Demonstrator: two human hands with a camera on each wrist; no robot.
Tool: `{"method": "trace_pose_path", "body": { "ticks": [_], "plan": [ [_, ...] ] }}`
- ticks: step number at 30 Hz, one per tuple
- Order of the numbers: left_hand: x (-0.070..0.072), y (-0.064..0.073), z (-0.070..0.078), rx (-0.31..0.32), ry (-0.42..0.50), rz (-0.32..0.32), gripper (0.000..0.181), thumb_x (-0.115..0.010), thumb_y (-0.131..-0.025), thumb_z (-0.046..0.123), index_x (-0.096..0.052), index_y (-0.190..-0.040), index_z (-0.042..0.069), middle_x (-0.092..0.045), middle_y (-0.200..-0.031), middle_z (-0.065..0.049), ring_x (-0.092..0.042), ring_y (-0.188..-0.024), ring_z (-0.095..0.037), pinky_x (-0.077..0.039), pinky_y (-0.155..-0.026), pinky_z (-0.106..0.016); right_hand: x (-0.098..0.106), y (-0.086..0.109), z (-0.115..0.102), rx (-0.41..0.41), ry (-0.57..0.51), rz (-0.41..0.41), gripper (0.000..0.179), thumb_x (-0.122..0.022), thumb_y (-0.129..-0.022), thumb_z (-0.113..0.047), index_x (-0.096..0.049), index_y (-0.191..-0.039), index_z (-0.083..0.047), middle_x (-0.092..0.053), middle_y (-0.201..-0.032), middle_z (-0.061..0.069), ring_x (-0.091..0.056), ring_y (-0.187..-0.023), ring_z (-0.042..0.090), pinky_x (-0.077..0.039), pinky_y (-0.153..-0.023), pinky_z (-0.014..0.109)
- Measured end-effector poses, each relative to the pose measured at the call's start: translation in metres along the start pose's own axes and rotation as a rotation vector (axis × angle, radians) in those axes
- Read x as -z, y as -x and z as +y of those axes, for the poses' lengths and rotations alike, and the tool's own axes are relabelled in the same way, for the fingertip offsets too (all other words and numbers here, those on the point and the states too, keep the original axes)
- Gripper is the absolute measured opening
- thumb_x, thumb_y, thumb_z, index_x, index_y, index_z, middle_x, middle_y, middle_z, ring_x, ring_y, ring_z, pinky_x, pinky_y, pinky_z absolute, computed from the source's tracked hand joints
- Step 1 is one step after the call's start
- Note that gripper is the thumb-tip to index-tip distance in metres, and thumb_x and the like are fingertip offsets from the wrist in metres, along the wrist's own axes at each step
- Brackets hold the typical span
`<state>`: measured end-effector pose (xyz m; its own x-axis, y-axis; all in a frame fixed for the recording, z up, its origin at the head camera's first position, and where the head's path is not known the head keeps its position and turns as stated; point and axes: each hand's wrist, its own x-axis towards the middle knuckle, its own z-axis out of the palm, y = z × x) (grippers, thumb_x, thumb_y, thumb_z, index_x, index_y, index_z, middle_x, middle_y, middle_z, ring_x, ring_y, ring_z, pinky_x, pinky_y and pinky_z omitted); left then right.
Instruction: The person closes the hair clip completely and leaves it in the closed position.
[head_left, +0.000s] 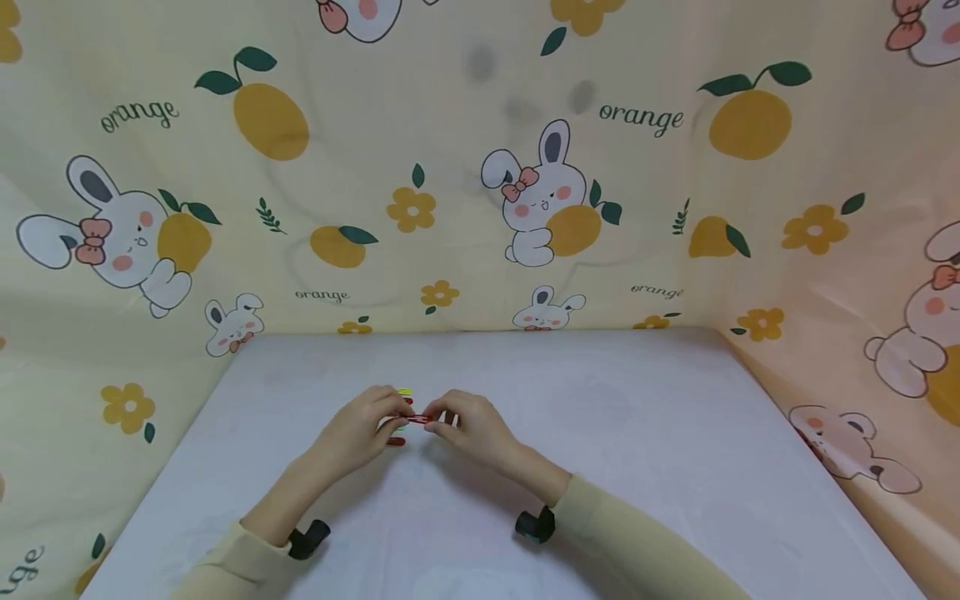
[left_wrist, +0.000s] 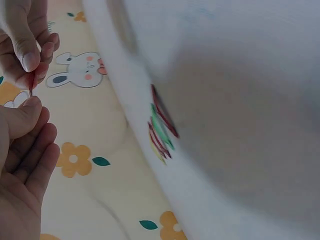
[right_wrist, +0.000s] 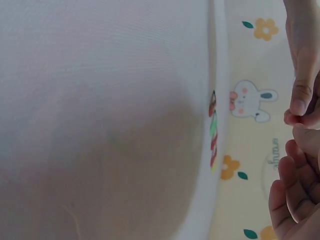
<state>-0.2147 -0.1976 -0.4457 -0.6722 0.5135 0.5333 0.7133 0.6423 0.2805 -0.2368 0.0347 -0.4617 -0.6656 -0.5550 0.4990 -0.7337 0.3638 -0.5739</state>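
A slim red hair clip (head_left: 417,418) is stretched between my two hands, above the table. My left hand (head_left: 363,425) pinches its left end between thumb and index finger, and my right hand (head_left: 476,425) pinches the other end. In the left wrist view a sliver of the clip (left_wrist: 31,84) shows between the fingertips; the fingers hide the rest. Below the hands, several clips lie in a row on the table: a dark red clip (left_wrist: 164,112), a green clip (left_wrist: 161,127), another red clip (left_wrist: 158,141) and a yellow clip (left_wrist: 155,148).
The white tabletop (head_left: 637,467) spreads around both arms. A cream curtain (head_left: 450,108) printed with rabbits and oranges stands behind it and along both sides. Black wrist cameras hang under the left sleeve (head_left: 236,562) and the right sleeve (head_left: 637,529).
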Motion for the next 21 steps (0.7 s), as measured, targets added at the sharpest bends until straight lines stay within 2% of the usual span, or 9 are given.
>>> {"method": "trace_pose_path", "body": {
  "ticks": [7,12,15,21],
  "plan": [
    [0.003,0.010,-0.007,0.018,-0.044,-0.099,0.025,-0.084,-0.081,-0.006,-0.074,-0.093,0.013,-0.068,-0.099,0.003,-0.065,-0.099,-0.018,-0.058,-0.085,-0.038,-0.012,-0.005,0.002,-0.011,0.043,-0.105,0.014,-0.081,-0.091,-0.010,-0.076,-0.103,-0.008,-0.073,-0.094,0.001,-0.065,-0.080,0.011,-0.049,-0.070,0.018],
    [0.003,0.017,-0.014,0.027,-0.078,-0.182,0.020,-0.085,-0.082,-0.001,-0.074,-0.093,0.013,-0.069,-0.099,0.001,-0.066,-0.099,-0.020,-0.059,-0.084,-0.038,-0.021,-0.007,0.002,-0.092,0.030,-0.195,0.014,-0.079,-0.092,-0.007,-0.076,-0.105,-0.009,-0.072,-0.096,0.000,-0.061,-0.078,0.006,-0.049,-0.069,0.018],
    [0.003,0.021,-0.018,0.018,-0.081,-0.208,0.019,-0.085,-0.083,-0.001,-0.074,-0.092,0.012,-0.069,-0.096,0.002,-0.066,-0.097,-0.019,-0.059,-0.081,-0.037,-0.026,-0.007,0.001,-0.145,0.025,-0.237,0.015,-0.079,-0.093,-0.008,-0.075,-0.107,-0.010,-0.072,-0.097,-0.002,-0.059,-0.077,0.003,-0.049,-0.068,0.017],
    [0.003,0.028,-0.023,0.009,-0.085,-0.260,0.020,-0.083,-0.083,-0.002,-0.074,-0.093,0.012,-0.070,-0.094,0.002,-0.067,-0.094,-0.020,-0.060,-0.079,-0.036,-0.038,-0.009,0.000,-0.200,0.073,-0.297,0.012,-0.078,-0.094,-0.014,-0.076,-0.106,-0.014,-0.068,-0.096,-0.008,-0.056,-0.077,0.000,-0.047,-0.067,0.016]
  ]
}}
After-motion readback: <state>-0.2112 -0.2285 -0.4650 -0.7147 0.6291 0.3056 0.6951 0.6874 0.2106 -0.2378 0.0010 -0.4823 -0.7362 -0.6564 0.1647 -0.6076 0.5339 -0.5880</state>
